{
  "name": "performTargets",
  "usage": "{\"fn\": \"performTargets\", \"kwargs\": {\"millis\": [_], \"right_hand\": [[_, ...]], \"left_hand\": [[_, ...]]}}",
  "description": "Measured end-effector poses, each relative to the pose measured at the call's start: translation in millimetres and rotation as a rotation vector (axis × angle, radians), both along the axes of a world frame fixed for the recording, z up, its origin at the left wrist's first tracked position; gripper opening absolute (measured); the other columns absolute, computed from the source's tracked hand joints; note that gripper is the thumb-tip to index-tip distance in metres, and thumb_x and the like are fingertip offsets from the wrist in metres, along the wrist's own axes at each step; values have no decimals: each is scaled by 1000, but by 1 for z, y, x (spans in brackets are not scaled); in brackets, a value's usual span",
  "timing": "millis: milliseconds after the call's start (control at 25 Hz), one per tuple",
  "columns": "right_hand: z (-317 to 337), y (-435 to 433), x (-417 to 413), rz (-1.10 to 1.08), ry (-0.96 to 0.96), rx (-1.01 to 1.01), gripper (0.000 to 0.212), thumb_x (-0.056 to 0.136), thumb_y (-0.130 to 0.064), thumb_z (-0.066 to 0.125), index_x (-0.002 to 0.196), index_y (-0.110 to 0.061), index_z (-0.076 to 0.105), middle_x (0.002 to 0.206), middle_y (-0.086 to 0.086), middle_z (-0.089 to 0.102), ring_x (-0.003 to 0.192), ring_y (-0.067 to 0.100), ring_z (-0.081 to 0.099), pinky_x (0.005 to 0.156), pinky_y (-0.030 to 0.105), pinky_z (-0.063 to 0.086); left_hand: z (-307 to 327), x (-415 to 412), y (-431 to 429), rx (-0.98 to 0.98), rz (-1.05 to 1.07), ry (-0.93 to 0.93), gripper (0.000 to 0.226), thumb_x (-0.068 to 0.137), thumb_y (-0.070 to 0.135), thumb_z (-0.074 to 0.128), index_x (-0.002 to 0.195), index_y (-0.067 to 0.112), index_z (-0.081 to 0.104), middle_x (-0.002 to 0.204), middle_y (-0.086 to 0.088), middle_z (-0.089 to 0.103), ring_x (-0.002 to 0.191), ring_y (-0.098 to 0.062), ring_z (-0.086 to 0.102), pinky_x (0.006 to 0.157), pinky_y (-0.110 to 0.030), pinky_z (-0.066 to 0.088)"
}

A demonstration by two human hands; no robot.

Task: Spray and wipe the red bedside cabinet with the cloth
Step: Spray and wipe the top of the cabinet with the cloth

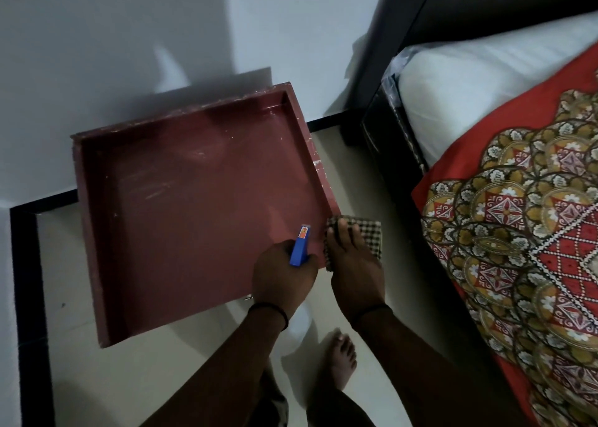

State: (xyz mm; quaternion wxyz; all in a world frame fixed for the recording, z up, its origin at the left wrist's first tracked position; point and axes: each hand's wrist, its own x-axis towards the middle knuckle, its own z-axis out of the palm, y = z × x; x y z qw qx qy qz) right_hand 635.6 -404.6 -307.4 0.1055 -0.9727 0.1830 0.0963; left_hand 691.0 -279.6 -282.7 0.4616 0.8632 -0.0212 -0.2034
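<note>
— Forearms point(220, 355) come in from the bottom edge, nearest of all, each with a thin dark band point(268, 310) at the wrist. What does the left hand point(284, 273) have?
— Its fingers are wrapped round the blue head of a spray bottle point(300, 247). The nozzle points away from the person, out over the red cabinet point(181, 200).
— And the right hand point(354, 264)?
— Just to the right of the left one, nearly touching it. Its fingers lie fairly straight, spread on top of the checked cloth point(367, 232), pressing it down rather than gripping it.
— Where is the cloth against the cabinet?
— Under those fingers, lying over the cabinet's right-hand rim at the near corner; part of it hangs outside the rim.
— So where does the cabinet lie?
— Ahead and to the left of both hands. The left hand is over its near right part; whether it touches the surface I cannot tell. The top is a shallow tray with a raised rim on the left, far and right sides, scuffed with pale streaks.
— Anything crowding the hands?
— Right of the right hand, across a strip of pale floor point(404, 264), is a bed with a red patterned cover point(517, 232) and a white mattress point(485, 86). Nearer than the hands, a bare foot point(343, 358) stands on the tiles. Beyond the cabinet is a white wall point(97, 38)
</note>
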Motion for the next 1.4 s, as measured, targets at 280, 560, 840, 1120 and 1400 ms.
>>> {"fn": "performTargets", "kwargs": {"millis": [280,560,840,1120,1400], "right_hand": [[-8,4,10,68,78,-89,68,84,-14,66,148,-9,43,157,13,34,144,38,32,114,49,29],[-21,-1,57,333,162,-327,49,98,-13,39,146,-1,43,160,15,27,150,34,17,122,49,16],[-21,-1,21,362,161,-319,48,89,-4,34,127,6,61,143,20,52,138,37,43,116,49,27],[-18,15,63,338,223,-392,49,90,-21,34,120,-7,71,138,13,58,136,28,47,118,44,24],[-18,7,1,426,177,-402,37,70,-10,72,103,6,74,122,22,67,122,35,60,120,48,12]], "left_hand": [[-3,1,6,22,36,36,39,81,10,69,55,21,41,50,0,40,49,-19,38,53,-38,40],[-2,6,14,-22,91,36,29,72,28,60,55,14,42,51,-10,44,49,-31,42,52,-48,45],[-3,17,28,-31,108,43,28,73,27,59,55,17,40,51,-4,40,49,-19,38,51,-40,39],[2,22,21,-12,90,-21,40,80,16,67,53,20,37,49,2,38,47,-14,36,51,-33,34],[10,9,17,-9,127,37,40,80,14,69,53,21,41,49,4,40,47,-13,37,51,-32,36]]}}
